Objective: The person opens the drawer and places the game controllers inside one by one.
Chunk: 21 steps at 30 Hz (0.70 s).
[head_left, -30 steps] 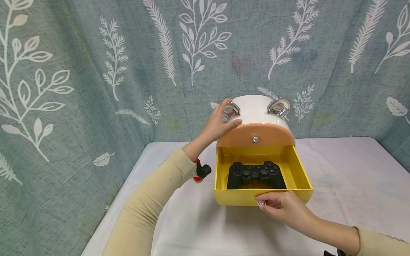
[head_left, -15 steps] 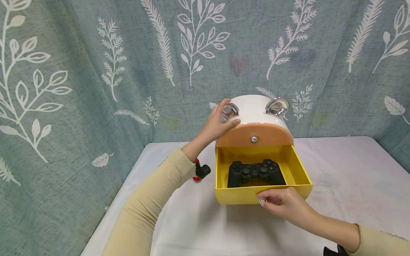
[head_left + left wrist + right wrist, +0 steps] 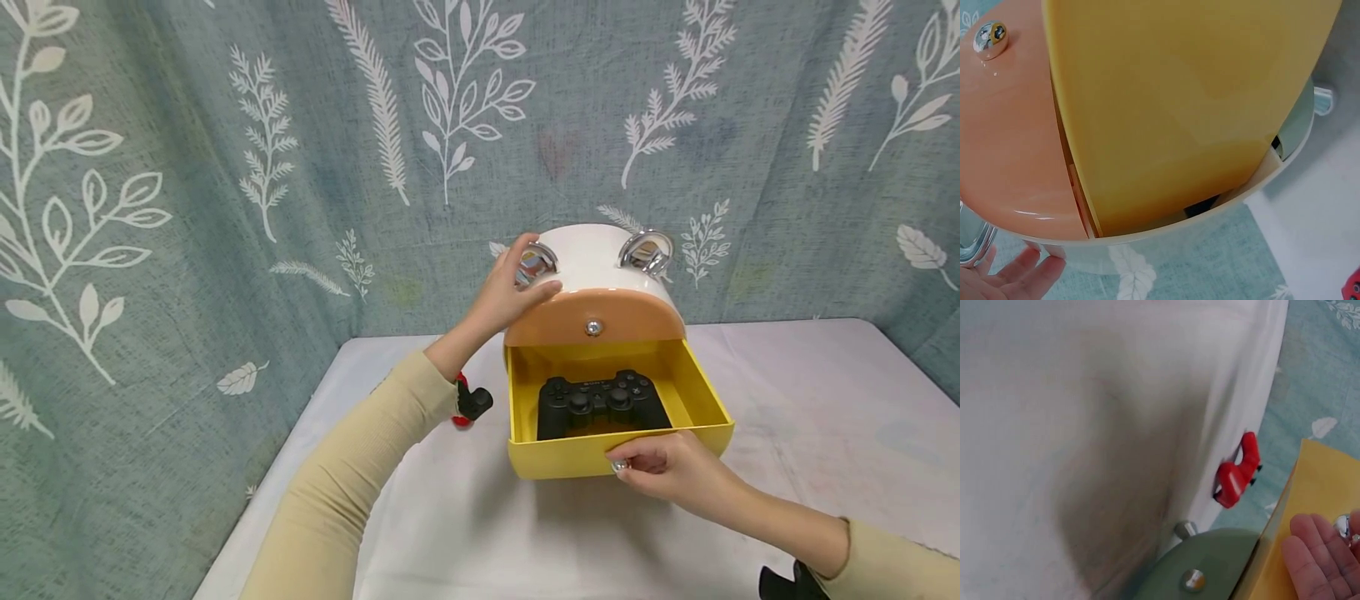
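Observation:
A rounded white case (image 3: 588,250) with chrome loops stands on the table, an orange drawer front (image 3: 555,321) above a pulled-out yellow drawer (image 3: 555,460). Inside the yellow drawer lies a black game controller (image 3: 600,404). My left hand (image 3: 504,292) rests on the case's upper left, thumb and index finger spread about the chrome loop (image 3: 536,260). Between thumb and fingers my right hand (image 3: 678,475) pinches the silver knob (image 3: 619,466) of the yellow drawer. In the left wrist view, fingertips (image 3: 1044,275) touch the shell.
A red curved plastic thing (image 3: 1238,478) lies on the white cloth left of the case, partly hidden by the left wrist in the head view. Behind stands a patterned green-blue curtain (image 3: 420,150). The white-covered table (image 3: 817,417) spreads right of the case.
My right hand and the front of the yellow drawer have risen slightly and shifted a little right. The controller appears slightly higher. My left hand stays at the chrome loop.

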{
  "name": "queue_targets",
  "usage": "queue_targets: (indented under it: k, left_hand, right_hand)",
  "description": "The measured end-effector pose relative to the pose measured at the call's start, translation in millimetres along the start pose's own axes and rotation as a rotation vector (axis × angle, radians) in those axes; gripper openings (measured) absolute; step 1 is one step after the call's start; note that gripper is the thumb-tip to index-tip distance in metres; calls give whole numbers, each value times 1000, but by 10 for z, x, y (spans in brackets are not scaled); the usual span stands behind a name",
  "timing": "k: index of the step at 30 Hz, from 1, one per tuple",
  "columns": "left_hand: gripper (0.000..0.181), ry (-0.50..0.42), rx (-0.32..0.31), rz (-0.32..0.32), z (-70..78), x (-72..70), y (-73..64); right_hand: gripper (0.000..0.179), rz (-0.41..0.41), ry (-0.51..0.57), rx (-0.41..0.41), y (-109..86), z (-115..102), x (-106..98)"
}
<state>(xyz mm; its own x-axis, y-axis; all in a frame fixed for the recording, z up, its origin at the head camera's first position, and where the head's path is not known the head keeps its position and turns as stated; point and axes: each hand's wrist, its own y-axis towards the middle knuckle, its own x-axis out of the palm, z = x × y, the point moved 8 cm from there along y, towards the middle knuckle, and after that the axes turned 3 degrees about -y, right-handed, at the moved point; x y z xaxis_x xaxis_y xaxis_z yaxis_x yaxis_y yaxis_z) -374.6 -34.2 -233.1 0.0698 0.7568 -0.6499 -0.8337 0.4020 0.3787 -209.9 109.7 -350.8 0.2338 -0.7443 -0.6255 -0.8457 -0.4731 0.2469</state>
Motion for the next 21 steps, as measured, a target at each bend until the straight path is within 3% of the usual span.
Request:
queue_targets:
  k: [7,21]
  left_hand:
    - [70,-1,-3,-6,6,-6,-8]
    - [74,74,-12,4,2,-9,-13]
  right_hand:
    - [15,59,0,-47,-19,-21,2]
    - [21,31,40,-22,-1,-86,101]
